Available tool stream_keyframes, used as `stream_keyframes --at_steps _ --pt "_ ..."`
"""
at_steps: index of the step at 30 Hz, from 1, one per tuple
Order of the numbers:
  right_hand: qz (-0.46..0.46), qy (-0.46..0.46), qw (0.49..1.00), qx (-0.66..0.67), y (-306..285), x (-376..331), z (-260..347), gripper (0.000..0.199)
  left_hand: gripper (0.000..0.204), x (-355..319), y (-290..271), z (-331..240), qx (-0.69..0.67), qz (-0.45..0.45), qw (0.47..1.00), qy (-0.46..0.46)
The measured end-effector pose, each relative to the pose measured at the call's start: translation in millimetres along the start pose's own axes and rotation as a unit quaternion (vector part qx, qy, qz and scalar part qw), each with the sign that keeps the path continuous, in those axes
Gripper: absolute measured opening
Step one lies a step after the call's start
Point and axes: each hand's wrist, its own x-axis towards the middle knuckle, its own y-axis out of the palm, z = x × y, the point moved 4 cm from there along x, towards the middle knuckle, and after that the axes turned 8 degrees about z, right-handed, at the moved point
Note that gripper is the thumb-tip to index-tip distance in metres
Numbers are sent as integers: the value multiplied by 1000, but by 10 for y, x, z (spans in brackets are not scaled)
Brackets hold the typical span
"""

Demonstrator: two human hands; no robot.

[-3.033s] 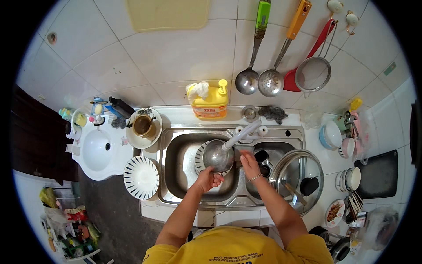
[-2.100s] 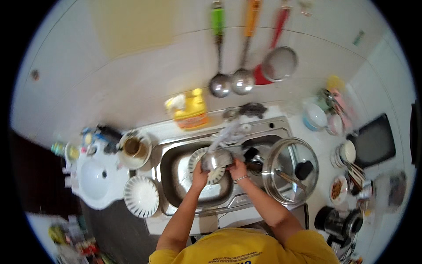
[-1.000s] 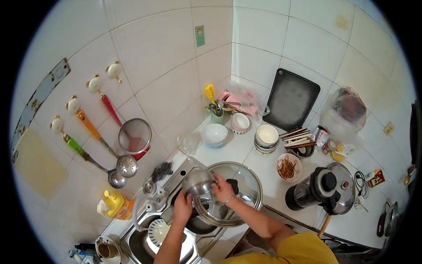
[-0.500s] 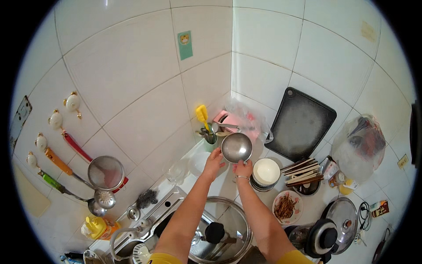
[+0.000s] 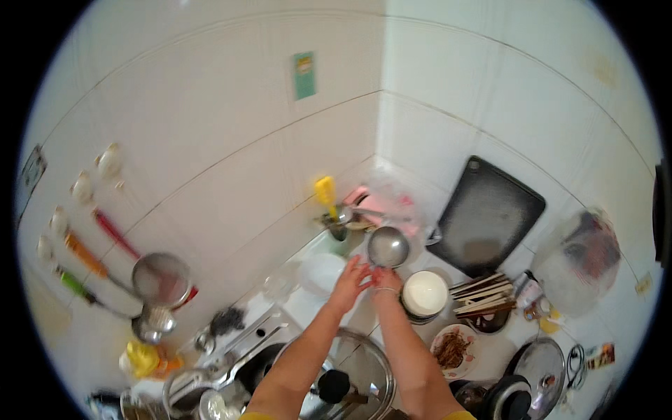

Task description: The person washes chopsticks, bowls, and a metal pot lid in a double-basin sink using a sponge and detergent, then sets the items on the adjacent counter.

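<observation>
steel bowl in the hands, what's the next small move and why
Probably lower the steel bowl onto the counter by the white bowl. Both the left hand and right hand hold it raised above the worktop, and the stacked bowls sit just right.

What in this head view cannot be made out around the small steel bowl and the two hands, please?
- How the right hand meets the steel bowl: the fingers lie behind its rim, so the grip is hidden.
- Whether the left hand touches the bowl: motion blur.
- The utensil holder in the corner: contents too small and blurred.
- The sink: cut off by the lower edge and covered by a glass lid.
</observation>
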Motion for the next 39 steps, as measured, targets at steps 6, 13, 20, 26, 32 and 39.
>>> stream_keyframes --at_steps 6,13,20,26,32,39 --pt "38 85 995 -23 529 -1327 -182 19 45 -1894 -480 -13 107 -102 982 118" --pt "430 237 830 -264 1259 -3573 -1553 17 31 -4591 -1330 283 54 -433 889 141" --pt "626 34 379 -681 810 -4668 -2978 63 28 -6056 -1530 537 -85 -555 819 116" --pt "548 -132 316 -763 571 -4823 -3330 40 31 -7098 -1994 326 -103 -588 776 205" --pt "506 -179 372 -757 604 -4811 -3492 17 39 -7970 -2698 -256 -134 -640 682 328" --pt "495 -196 379 -757 540 -4841 -3535 21 41 -8439 -3967 -710 -235 -646 683 246"
